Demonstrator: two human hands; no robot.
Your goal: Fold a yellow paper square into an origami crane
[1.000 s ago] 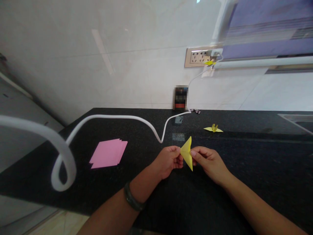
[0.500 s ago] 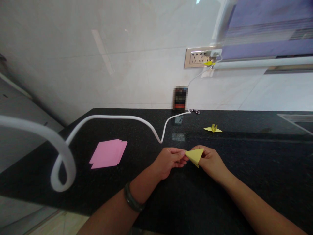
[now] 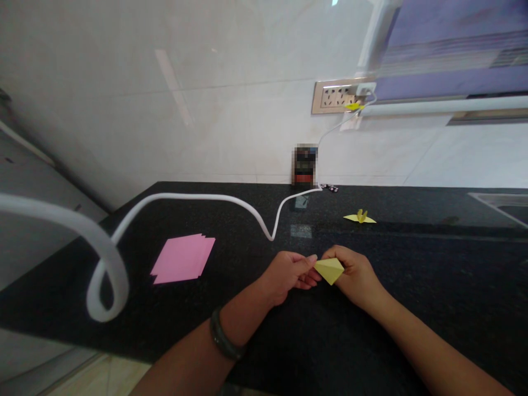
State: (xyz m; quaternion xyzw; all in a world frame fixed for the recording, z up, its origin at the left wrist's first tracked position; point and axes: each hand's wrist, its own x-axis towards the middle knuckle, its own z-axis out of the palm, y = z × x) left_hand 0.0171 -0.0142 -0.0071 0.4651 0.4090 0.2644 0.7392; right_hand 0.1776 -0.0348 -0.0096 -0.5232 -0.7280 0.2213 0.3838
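Observation:
A small folded yellow paper (image 3: 329,269) is held low over the black countertop (image 3: 412,286) between both hands. My left hand (image 3: 289,275) pinches its left corner with thumb and forefinger. My right hand (image 3: 355,275) grips its right side, fingers curled around it. A dark band sits on my left wrist. A finished yellow folded figure (image 3: 360,217) lies on the counter farther back to the right.
A stack of pink paper squares (image 3: 183,265) lies to the left. A white cable (image 3: 198,199) runs across the counter from a wall socket strip (image 3: 338,97) and loops at the left edge. A small dark device (image 3: 305,165) leans against the tiled wall.
The yellow paper has turned from standing upright on its point to lying flatter and lower between my hands, which moved slightly down toward the counter.

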